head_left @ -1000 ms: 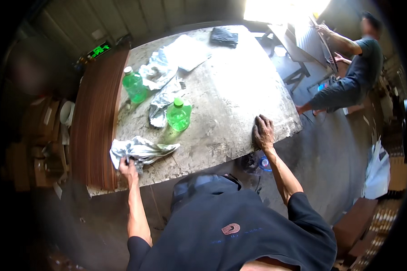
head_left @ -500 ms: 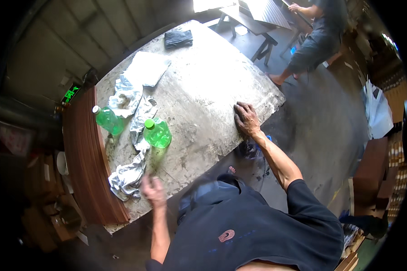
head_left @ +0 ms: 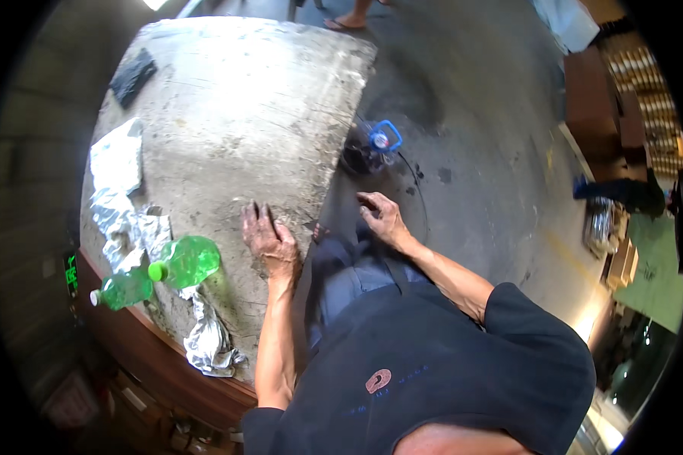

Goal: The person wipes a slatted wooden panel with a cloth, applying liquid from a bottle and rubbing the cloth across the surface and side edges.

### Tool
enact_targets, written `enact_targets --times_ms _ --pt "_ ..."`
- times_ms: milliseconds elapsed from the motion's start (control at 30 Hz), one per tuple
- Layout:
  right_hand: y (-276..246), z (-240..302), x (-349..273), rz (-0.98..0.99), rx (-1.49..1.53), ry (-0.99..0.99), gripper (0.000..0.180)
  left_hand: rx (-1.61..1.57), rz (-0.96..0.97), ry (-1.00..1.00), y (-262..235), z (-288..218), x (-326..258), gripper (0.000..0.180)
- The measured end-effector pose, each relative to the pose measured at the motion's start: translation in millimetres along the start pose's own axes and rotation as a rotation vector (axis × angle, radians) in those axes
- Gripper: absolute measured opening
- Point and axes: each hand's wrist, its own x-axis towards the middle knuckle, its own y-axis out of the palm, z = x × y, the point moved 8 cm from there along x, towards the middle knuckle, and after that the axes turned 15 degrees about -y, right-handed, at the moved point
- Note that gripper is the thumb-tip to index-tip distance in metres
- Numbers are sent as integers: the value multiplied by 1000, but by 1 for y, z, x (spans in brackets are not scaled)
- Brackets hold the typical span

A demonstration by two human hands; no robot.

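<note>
My left hand (head_left: 269, 239) lies palm down on the worn, stained worktable (head_left: 228, 114), fingers stretched out, holding nothing. Just past the table's right edge, my right hand (head_left: 385, 221) hangs in the air with loosely bent fingers apart and nothing visible in them. Dark smudges mark both hands. To the left of my left hand is a clear bottle of green liquid with a green cap (head_left: 193, 262). Beside it is a second green bottle with a white cap (head_left: 127, 289). Crumpled whitish rags (head_left: 209, 341) lie around the bottles.
A folded white cloth (head_left: 118, 159) and a dark flat piece (head_left: 134, 77) lie along the table's left side. Brown boards (head_left: 159, 356) border its near left edge. A clear jug with a blue handle (head_left: 383, 136) stands on the floor. Another person's foot (head_left: 347, 20) shows beyond.
The view has swung rightward. My left hand has moved from beside the rags onto the table near its right edge. My right hand has come off the tabletop toward my body.
</note>
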Motion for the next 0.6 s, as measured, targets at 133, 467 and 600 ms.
enact_targets --times_ms 133,467,600 --pt "-22 -114 -60 28 -108 374 35 24 42 0 3 -9 -3 45" --pt "25 -274 -50 216 -215 495 31 244 152 -63 7 4 -6 49" --pt "59 -374 -28 169 -124 454 21 276 211 -123 10 13 -6 50"
